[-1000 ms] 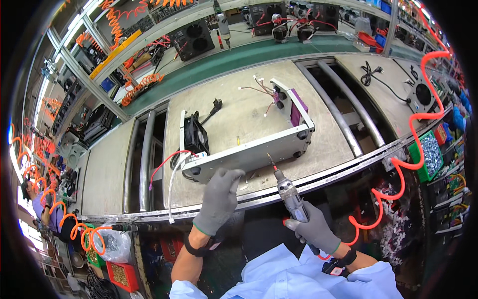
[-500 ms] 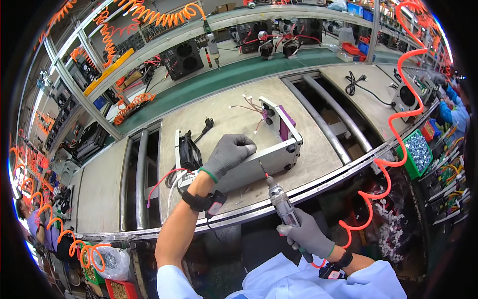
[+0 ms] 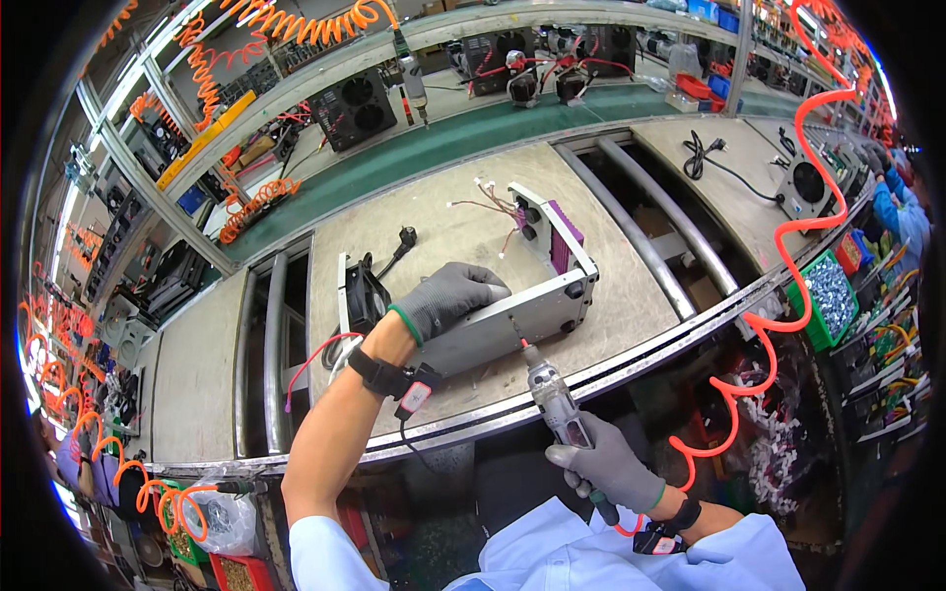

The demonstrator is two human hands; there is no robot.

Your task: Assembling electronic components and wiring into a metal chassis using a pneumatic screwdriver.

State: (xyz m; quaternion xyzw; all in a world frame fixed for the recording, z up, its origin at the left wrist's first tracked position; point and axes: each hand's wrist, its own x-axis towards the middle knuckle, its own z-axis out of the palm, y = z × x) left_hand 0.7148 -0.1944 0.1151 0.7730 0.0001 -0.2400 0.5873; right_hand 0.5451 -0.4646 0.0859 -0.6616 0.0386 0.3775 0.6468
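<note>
A metal chassis [image 3: 455,347] stands on the worn board, its grey side panel facing me. My left hand [image 3: 451,301], in a grey glove, is closed over the panel's top edge; its fingertips are partly hidden inside. In my right hand [image 3: 613,465], also gloved, is a pneumatic screwdriver [image 3: 554,399]. The driver slants up and away, its bit [image 3: 517,330] at the panel's face just right of my left fingers. A black fan [image 3: 367,295] sits at the chassis's left end, and a purple-sided part [image 3: 564,241] with loose wires [image 3: 491,200] at its right end.
A black plug [image 3: 406,236] lies behind the chassis. Metal rollers [image 3: 645,231] flank the board. A coiled orange air hose [image 3: 734,389] hangs at the right, beside a green bin of screws [image 3: 826,295]. Another screwdriver [image 3: 413,89] hangs over the green belt [image 3: 443,148]. Co-workers are at both sides.
The driver has tilted slightly and its bit has shifted a little toward the panel. My left forearm has swung slightly left, while the left hand stays on the panel edge.
</note>
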